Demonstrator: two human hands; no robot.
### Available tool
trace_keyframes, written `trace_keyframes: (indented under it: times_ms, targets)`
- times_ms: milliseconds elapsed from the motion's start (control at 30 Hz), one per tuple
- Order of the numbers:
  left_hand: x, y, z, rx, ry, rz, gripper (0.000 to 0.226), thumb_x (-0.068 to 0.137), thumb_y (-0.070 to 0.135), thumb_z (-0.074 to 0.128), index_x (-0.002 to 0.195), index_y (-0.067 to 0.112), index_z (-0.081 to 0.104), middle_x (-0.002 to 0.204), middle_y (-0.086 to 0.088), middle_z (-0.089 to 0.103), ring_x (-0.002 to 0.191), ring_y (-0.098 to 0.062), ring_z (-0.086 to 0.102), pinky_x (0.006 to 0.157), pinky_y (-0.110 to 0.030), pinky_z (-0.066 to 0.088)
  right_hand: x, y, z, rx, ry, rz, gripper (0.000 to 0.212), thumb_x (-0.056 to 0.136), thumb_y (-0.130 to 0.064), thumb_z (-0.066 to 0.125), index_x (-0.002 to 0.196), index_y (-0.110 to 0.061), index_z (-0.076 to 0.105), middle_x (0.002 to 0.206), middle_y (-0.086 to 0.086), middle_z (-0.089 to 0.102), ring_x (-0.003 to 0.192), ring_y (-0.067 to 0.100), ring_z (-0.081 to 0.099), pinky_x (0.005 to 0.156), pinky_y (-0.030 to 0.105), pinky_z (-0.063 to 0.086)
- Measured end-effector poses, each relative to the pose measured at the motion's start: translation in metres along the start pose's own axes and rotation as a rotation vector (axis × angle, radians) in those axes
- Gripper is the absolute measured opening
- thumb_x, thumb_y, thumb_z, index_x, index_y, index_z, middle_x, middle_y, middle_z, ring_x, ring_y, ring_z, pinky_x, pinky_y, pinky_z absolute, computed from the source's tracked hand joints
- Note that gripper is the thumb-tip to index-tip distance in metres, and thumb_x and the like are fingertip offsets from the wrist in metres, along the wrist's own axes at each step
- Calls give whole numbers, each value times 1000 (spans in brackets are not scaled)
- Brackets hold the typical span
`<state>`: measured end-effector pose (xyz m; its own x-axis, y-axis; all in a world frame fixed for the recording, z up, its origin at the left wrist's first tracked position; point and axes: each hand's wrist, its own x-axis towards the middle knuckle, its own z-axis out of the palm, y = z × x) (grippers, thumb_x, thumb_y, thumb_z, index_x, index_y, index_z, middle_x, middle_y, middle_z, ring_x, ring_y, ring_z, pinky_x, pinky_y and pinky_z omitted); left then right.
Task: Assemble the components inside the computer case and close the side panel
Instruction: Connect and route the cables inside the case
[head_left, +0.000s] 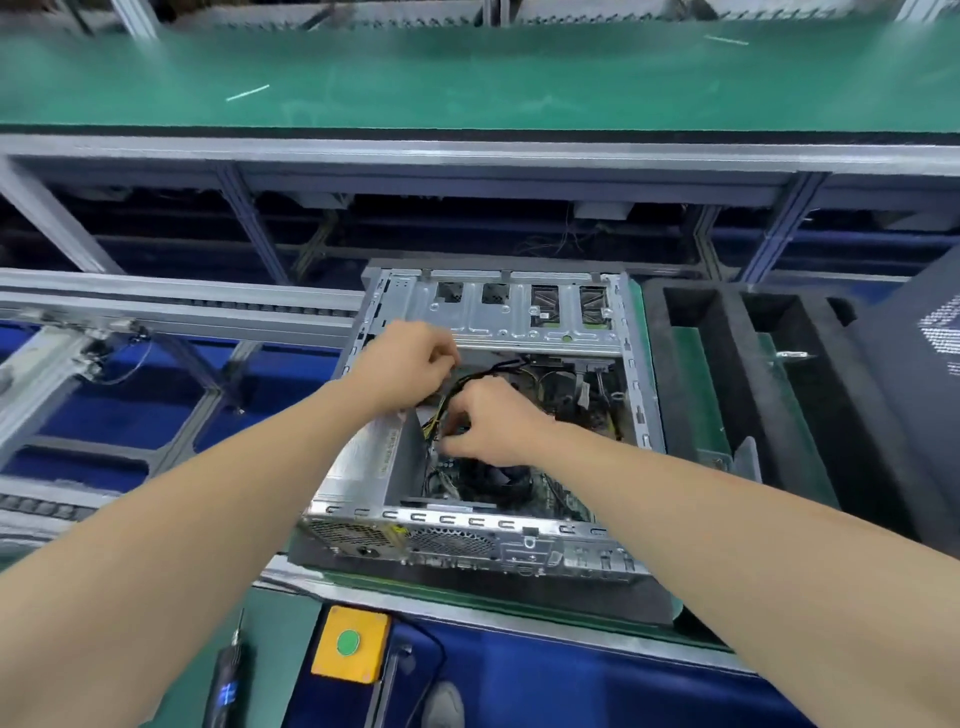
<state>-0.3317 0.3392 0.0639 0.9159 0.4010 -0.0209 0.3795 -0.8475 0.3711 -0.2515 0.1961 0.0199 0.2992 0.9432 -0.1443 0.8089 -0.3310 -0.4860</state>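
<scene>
At the near left edge, a black electric screwdriver (227, 680) lies on the green surface (280, 618). Just to its right sits a yellow box with a green button (350, 644). Behind these runs a frame of grey aluminium rails (171, 306) over blue panels.

The computer case (467, 519) lies on its side in the middle of the surface. Its open side faces up and no panel covers it. Its perforated rear plate faces the person. Inside, a silver power supply (363, 457) fills the near left corner and a metal drive cage (498, 312) spans the far end.

The left hand (410, 358) reaches in at the far left of the opening, just below the drive cage. Its fingers (447, 358) are curled down toward a black and yellow cable bundle (440, 415). I cannot tell whether they actually have hold of it.

The right hand (493, 421) is just beside the left, a little nearer and over the middle of the case. Its fingers and thumb are drawn together in a pinch on the cable bundle where it leaves the power supply. Below that hand the dark board and its fan are blurred.

Right of the case stands a black foam tray (727, 364) with deep slots. At the far right edge is a dark grey perforated sheet (919, 374). A long green belt (467, 78) crosses the whole background.
</scene>
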Motion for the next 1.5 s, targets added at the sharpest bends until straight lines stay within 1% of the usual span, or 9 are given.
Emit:
trace_keyframes:
  times_ms: [133,233,400,500,600,833,933,1133,1500]
  targets:
    - [-2,-19,-5,-52,28,-86,21,92,18,63,93,27,82,83,7,75,79,-13,69,78,-35,60,11,0,24,-383,-98,35,74,78,-89,58,106,-25,81,112,7,52,112,31,41,101,48,35]
    - [-1,-25,-4,-61,31,-117,22,87,20,62,89,29,83,76,10,73,79,-12,66,74,-38,61,17,-3,36,-369,-168,15,55,86,-77,57,103,-31,81,111,4,40,116,31,35,101,51,29]
    - [2,-31,-5,-307,27,1,19,86,17,62,86,25,79,68,10,74,64,-7,71,73,-39,62,38,-8,19,52,-161,196,47,94,-40,66,60,-12,48,68,3,46,70,27,49,63,34,38]
    - [6,-30,-5,-390,177,68,19,84,19,60,84,27,77,64,11,71,60,-4,66,69,-36,59,50,-2,-5,121,-212,335,42,85,-39,75,58,-13,54,56,0,45,54,21,41,49,31,30]
    - [18,-24,-3,-365,286,101,18,82,21,61,83,29,77,60,14,66,61,-7,62,67,-35,55,57,2,-18,119,-347,335,32,82,-37,79,70,-8,73,56,-1,48,58,22,41,55,30,32]
    - [45,5,13,-410,235,140,21,83,22,58,87,30,77,60,14,67,63,-12,65,65,-39,56,57,5,-27,-25,-556,85,29,86,-50,82,101,-25,80,100,-12,76,97,15,67,88,32,52]
    - [53,20,25,-416,195,190,19,84,22,60,87,31,77,61,13,67,64,-10,64,66,-38,56,52,6,-24,-95,-641,-4,41,85,-48,85,117,-26,74,105,-18,73,100,13,64,86,23,50]
    - [58,27,38,-352,204,200,20,84,26,59,88,36,76,62,15,64,64,-6,61,63,-37,54,38,13,-29,-64,-536,-127,43,85,-33,86,126,-29,71,127,-9,69,114,13,59,99,28,46]
    - [40,36,39,-387,241,89,22,83,15,62,86,29,79,65,13,67,68,-9,65,69,-39,56,4,30,-43,44,-223,-232,21,92,-21,76,112,-21,81,120,-9,76,115,10,61,103,26,45]
